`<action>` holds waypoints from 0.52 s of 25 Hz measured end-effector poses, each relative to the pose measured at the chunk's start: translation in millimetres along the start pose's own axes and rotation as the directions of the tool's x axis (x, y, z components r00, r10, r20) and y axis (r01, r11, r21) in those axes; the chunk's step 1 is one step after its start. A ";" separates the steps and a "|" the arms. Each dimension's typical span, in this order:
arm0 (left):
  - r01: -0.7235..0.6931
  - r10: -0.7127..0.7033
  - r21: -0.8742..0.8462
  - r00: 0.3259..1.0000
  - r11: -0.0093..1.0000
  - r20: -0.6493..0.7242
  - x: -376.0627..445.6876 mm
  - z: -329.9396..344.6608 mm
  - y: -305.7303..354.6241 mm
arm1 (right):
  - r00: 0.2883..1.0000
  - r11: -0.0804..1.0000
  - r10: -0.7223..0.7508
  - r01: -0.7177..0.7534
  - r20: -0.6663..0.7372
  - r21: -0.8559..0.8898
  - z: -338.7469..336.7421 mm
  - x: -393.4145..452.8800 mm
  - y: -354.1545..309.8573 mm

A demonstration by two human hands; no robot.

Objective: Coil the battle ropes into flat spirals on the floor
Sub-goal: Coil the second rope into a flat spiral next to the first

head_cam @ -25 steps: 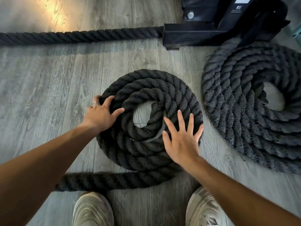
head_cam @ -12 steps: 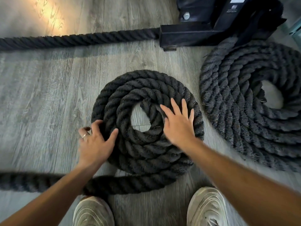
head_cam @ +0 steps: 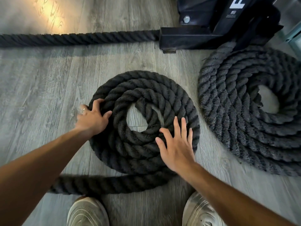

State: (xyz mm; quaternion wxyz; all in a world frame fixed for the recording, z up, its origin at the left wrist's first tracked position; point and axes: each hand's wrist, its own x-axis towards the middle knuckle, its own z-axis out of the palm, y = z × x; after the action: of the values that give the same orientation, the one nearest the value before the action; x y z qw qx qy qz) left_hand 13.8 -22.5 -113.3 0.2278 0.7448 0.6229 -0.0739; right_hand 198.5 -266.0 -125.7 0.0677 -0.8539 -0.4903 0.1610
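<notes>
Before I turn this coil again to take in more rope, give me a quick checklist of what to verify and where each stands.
1. Left hand gripping the outer turn of the near coil: ok, fingers curl over its left edge.
2. Right hand flat on the coil, fingers spread: ok.
3. Turns lying flat and snug: ok in what shows; under the hands, cannot tell.
4. Loose tail free to feed in: cannot tell, it runs left under the forearm, close to the shoes.
5. Gap to the finished coil on the right: ok, bare floor between them.
</notes>
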 end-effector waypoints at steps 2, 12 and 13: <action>0.113 -0.114 -0.100 0.993 0.989 -0.004 -18.2 6.0 -7.6 | 0.989 0.991 -0.113 0.119 0.095 -0.061 -18.6 28.9 16.7; -0.016 -0.059 -0.332 0.975 0.943 -0.214 -76.7 28.5 -34.7 | 0.992 0.990 0.130 -0.130 -0.008 -0.046 -9.3 35.0 -14.8; -0.068 -0.008 -0.309 0.972 0.949 -0.236 -64.8 20.2 -32.5 | 0.991 0.991 0.129 -0.130 -0.037 -0.031 -3.6 20.2 -17.7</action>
State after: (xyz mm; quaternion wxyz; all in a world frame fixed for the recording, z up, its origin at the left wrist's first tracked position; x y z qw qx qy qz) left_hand -27.7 -85.2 -113.6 0.2699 0.7118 0.6376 0.1183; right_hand 194.8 -239.5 -121.7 0.0513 -0.8877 -0.4352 0.1416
